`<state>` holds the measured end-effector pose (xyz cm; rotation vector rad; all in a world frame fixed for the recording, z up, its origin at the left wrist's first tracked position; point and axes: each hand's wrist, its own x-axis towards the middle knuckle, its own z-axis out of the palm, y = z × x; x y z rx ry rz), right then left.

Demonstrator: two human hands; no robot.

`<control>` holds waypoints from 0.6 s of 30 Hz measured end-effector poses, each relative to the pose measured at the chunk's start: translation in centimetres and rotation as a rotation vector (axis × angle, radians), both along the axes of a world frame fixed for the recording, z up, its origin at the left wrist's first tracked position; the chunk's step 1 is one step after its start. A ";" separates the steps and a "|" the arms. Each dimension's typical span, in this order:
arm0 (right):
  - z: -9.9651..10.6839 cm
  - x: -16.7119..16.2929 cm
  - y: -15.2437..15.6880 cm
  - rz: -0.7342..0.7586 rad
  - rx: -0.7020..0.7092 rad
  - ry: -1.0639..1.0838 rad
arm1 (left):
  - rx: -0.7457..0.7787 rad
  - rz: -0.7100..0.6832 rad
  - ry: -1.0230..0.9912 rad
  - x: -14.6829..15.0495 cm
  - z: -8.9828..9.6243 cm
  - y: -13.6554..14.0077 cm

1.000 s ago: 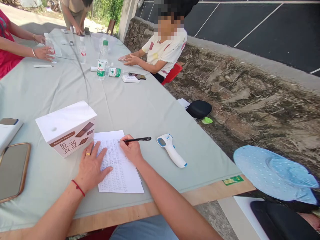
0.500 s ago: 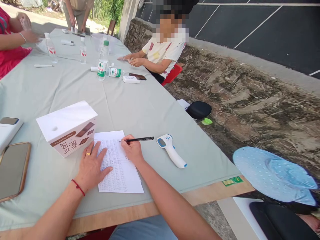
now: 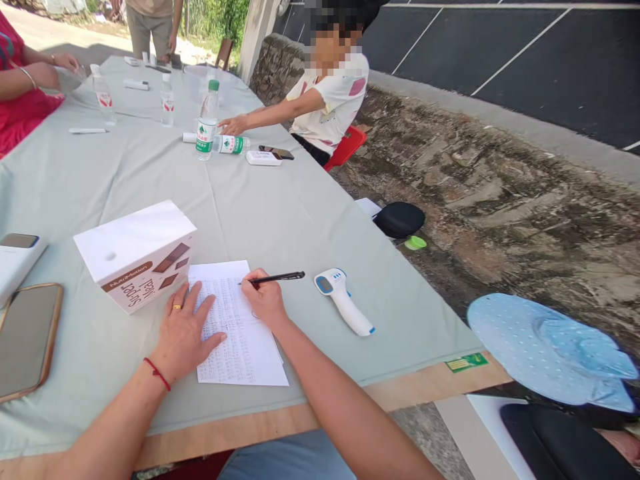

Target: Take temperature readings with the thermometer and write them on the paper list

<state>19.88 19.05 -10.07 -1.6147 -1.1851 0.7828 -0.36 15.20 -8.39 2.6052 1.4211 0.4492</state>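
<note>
Sheets of white paper point(image 3: 265, 357) lie near the table's front edge, the top one covered with rows of handwriting. My left hand point(image 3: 186, 333) rests flat on the paper's left side, fingers spread, beside a white box point(image 3: 137, 240) printed with brown pictures. In my right hand point(image 3: 265, 300) is a black pen point(image 3: 283, 277), its tip at the upper right part of the writing. To the right of that hand lies a white and blue forehead thermometer point(image 3: 344, 300).
A phone point(image 3: 27, 343) and a white device point(image 3: 20, 263) lie at the left. Water bottles point(image 3: 206, 123) and a dark phone point(image 3: 277, 153) are farther back. A person point(image 3: 330, 100) sits at the right side; others are at the far end. A blue hat point(image 3: 545, 350) lies right of the table.
The seated person on the right has stretched both arms forward toward the bottles. The person at the far end has straightened up. My pen has tilted slightly; my hands stay in place.
</note>
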 end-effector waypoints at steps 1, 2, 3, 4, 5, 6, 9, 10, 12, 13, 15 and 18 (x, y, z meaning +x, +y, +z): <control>0.0 0.0 0.0 -0.004 0.000 0.001 | 0.003 0.001 0.005 0.0 0.0 0.0; -0.1 0.0 0.0 -0.006 0.001 0.003 | 0.006 0.002 0.011 0.0 0.0 0.0; -0.1 0.0 0.0 -0.007 0.001 0.004 | 0.008 0.003 0.017 0.0 0.0 0.0; -0.1 0.0 0.0 -0.007 0.000 0.005 | 0.010 0.005 0.020 0.0 0.0 0.0; -0.1 0.0 0.0 -0.006 0.000 0.007 | 0.012 0.006 0.022 0.0 0.0 0.0; -0.1 0.1 0.0 -0.005 0.000 0.009 | 0.013 0.006 0.022 0.0 0.0 0.0; -0.2 0.1 0.0 -0.004 0.014 0.023 | 0.011 0.004 0.027 0.0 0.0 0.0; -0.2 0.2 0.0 -0.006 0.015 0.027 | 0.008 0.003 0.030 -0.1 0.0 0.0; -0.2 0.2 0.0 -0.011 0.012 0.029 | 0.005 0.002 0.032 -0.1 0.0 0.0; -0.3 0.2 0.0 -0.012 0.008 0.028 | 0.004 0.001 0.032 -0.1 0.0 0.0; -0.3 0.1 0.0 -0.011 0.005 0.028 | 0.004 0.000 0.028 -0.1 -0.1 0.0; -0.4 0.2 0.0 -0.011 0.018 0.029 | 0.004 0.002 0.022 -0.1 -0.1 0.0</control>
